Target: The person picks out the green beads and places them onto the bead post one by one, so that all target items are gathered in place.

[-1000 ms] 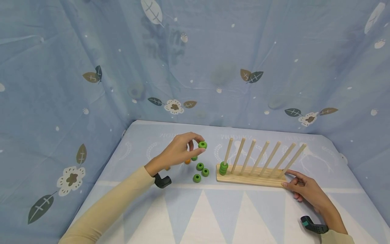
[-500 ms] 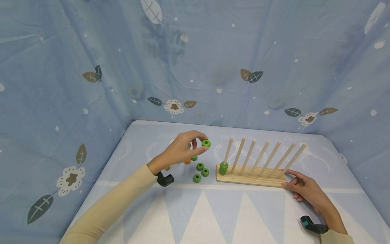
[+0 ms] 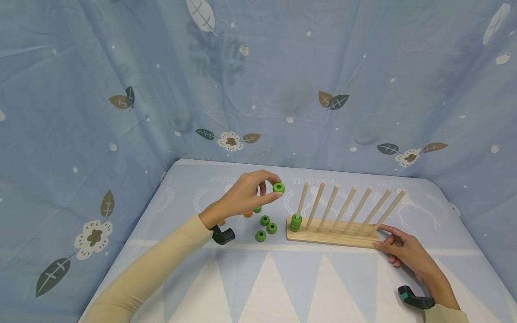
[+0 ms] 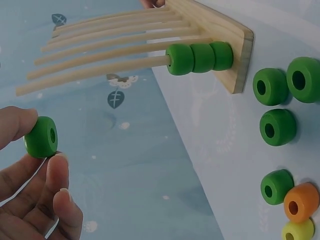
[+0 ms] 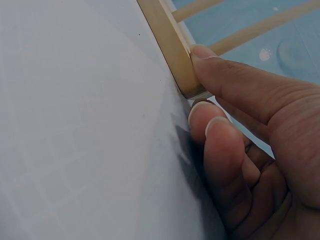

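My left hand (image 3: 242,196) pinches a green bead (image 3: 278,188) between thumb and fingertips, in the air to the left of a wooden peg rack (image 3: 323,237). The bead's hole shows in the left wrist view, and the bead is apart from the pegs. Three green beads (image 4: 200,58) are stacked on the leftmost peg (image 3: 303,199); the other pegs carry none. At the rack's right end, my right hand (image 3: 412,255) grips the base, its thumb (image 5: 225,75) against the wood and its other fingers curled near the end.
Left of the rack lie several loose green beads (image 3: 265,220), an orange bead (image 4: 301,202) and a yellow bead (image 4: 298,230). Part of this group is hidden behind my left hand in the head view. A patterned blue cloth (image 3: 282,89) hangs behind the table (image 3: 266,287).
My left hand has moved right and slightly up with the green bead, closer to the leftmost peg. The right hand and the rack have stayed in place.
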Demonstrator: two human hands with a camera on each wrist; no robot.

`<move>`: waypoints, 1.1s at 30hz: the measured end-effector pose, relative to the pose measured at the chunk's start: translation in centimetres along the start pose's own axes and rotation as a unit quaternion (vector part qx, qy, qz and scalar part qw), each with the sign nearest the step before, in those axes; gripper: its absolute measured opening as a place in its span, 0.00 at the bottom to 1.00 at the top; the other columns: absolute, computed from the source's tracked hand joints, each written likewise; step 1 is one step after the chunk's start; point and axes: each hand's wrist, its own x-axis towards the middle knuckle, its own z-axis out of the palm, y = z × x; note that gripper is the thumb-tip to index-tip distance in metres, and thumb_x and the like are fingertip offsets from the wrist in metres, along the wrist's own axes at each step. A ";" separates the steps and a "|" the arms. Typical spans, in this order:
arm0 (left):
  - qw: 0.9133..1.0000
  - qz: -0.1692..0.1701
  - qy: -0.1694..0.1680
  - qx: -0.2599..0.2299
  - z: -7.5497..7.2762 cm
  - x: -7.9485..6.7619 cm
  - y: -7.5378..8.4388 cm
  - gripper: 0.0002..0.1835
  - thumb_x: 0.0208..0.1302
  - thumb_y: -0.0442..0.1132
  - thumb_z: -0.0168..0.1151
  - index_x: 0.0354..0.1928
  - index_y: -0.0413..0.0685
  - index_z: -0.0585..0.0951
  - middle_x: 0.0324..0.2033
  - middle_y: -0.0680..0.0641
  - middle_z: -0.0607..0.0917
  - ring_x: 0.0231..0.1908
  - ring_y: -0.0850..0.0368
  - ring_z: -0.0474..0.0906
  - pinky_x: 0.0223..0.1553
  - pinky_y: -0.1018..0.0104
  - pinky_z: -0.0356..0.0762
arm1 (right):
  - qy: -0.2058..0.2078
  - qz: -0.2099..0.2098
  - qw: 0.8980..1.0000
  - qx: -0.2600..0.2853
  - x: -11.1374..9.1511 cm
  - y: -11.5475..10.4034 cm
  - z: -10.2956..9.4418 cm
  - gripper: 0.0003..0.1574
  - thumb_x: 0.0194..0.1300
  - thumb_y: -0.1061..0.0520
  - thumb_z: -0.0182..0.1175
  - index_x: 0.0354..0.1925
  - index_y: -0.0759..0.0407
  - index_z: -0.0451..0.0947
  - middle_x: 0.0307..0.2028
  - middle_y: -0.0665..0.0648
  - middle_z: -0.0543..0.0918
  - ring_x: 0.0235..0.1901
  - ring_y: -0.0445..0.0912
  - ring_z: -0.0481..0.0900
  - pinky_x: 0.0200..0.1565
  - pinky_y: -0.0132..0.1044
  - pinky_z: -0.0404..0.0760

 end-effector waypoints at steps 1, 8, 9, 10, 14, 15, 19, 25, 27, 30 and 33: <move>1.000 0.001 0.000 0.001 0.0 0.1 0.1 0.17 0.69 0.45 0.70 0.55 0.48 0.83 0.46 0.52 0.85 0.27 0.66 0.75 0.27 0.67 0.70 | 0.000 0.001 1.000 0.000 0.0 0.0 0.0 0.49 0.70 0.50 0.69 0.76 0.68 0.57 0.34 0.60 0.77 0.20 0.45 0.75 0.23 0.40 0.80; 1.000 0.017 0.003 0.004 0.0 0.7 0.6 0.17 0.69 0.45 0.70 0.55 0.48 0.83 0.45 0.54 0.85 0.27 0.67 0.74 0.27 0.67 0.69 | 0.000 0.004 1.000 0.003 0.0 -0.2 -0.1 0.50 0.69 0.49 0.69 0.77 0.67 0.57 0.34 0.60 0.77 0.20 0.44 0.75 0.23 0.40 0.80; 1.000 0.017 0.003 0.003 0.0 0.8 0.7 0.17 0.69 0.45 0.70 0.56 0.48 0.83 0.45 0.54 0.85 0.27 0.67 0.74 0.27 0.67 0.69 | -0.001 0.005 1.000 0.004 0.0 -0.2 -0.1 0.50 0.69 0.49 0.69 0.77 0.67 0.57 0.34 0.61 0.77 0.20 0.45 0.75 0.23 0.40 0.80; 1.000 0.018 0.003 0.003 0.0 0.8 0.7 0.17 0.69 0.45 0.70 0.56 0.48 0.83 0.45 0.54 0.85 0.26 0.67 0.74 0.27 0.68 0.69 | -0.001 0.005 1.000 0.004 0.0 -0.2 -0.1 0.50 0.69 0.49 0.69 0.77 0.67 0.57 0.35 0.61 0.77 0.20 0.45 0.75 0.23 0.40 0.80; 1.000 0.023 0.004 0.004 0.1 1.1 0.9 0.17 0.69 0.44 0.70 0.56 0.47 0.83 0.45 0.54 0.85 0.27 0.67 0.74 0.27 0.68 0.69 | -0.001 0.006 1.000 0.002 0.1 0.0 -0.1 0.50 0.70 0.49 0.69 0.77 0.66 0.57 0.35 0.61 0.78 0.20 0.45 0.75 0.23 0.41 0.81; 1.000 0.025 0.003 0.003 0.1 1.2 1.0 0.17 0.69 0.44 0.70 0.56 0.47 0.83 0.46 0.53 0.85 0.27 0.67 0.74 0.28 0.68 0.69 | -0.001 0.006 1.000 0.002 0.1 0.1 -0.1 0.50 0.70 0.49 0.69 0.77 0.66 0.57 0.35 0.61 0.78 0.20 0.45 0.75 0.23 0.41 0.81; 1.000 0.031 0.002 0.006 0.2 1.5 1.2 0.18 0.69 0.44 0.70 0.56 0.46 0.83 0.46 0.53 0.85 0.26 0.68 0.74 0.30 0.67 0.70 | -0.001 0.006 1.000 0.001 0.1 0.1 -0.1 0.50 0.69 0.48 0.69 0.77 0.66 0.57 0.36 0.61 0.78 0.20 0.45 0.75 0.23 0.41 0.81; 0.999 0.036 0.002 0.011 0.1 1.9 1.6 0.17 0.69 0.45 0.70 0.56 0.47 0.83 0.45 0.53 0.85 0.27 0.67 0.73 0.30 0.66 0.70 | 0.002 0.003 1.000 -0.001 0.1 0.0 -0.1 0.50 0.69 0.49 0.69 0.77 0.66 0.57 0.35 0.61 0.78 0.20 0.45 0.75 0.23 0.41 0.81; 0.999 0.039 0.003 0.011 0.2 2.0 1.6 0.17 0.70 0.45 0.69 0.56 0.46 0.83 0.45 0.53 0.85 0.27 0.67 0.73 0.30 0.66 0.69 | 0.001 0.002 1.000 -0.001 0.1 0.0 -0.1 0.50 0.69 0.49 0.69 0.77 0.66 0.58 0.35 0.61 0.78 0.20 0.45 0.75 0.23 0.41 0.80; 0.999 0.045 0.003 0.011 0.3 2.2 1.7 0.17 0.70 0.45 0.69 0.56 0.47 0.83 0.44 0.54 0.85 0.27 0.67 0.73 0.31 0.66 0.69 | 0.002 0.001 1.000 -0.001 0.0 0.0 -0.1 0.49 0.69 0.49 0.69 0.76 0.66 0.58 0.34 0.61 0.78 0.20 0.45 0.75 0.23 0.41 0.80; 0.999 0.048 0.002 0.009 0.4 2.3 1.8 0.17 0.70 0.45 0.69 0.56 0.48 0.83 0.44 0.54 0.85 0.27 0.68 0.73 0.30 0.67 0.69 | 0.003 0.000 1.000 -0.002 0.0 0.0 0.0 0.49 0.69 0.49 0.69 0.76 0.66 0.58 0.34 0.61 0.78 0.20 0.45 0.75 0.23 0.41 0.80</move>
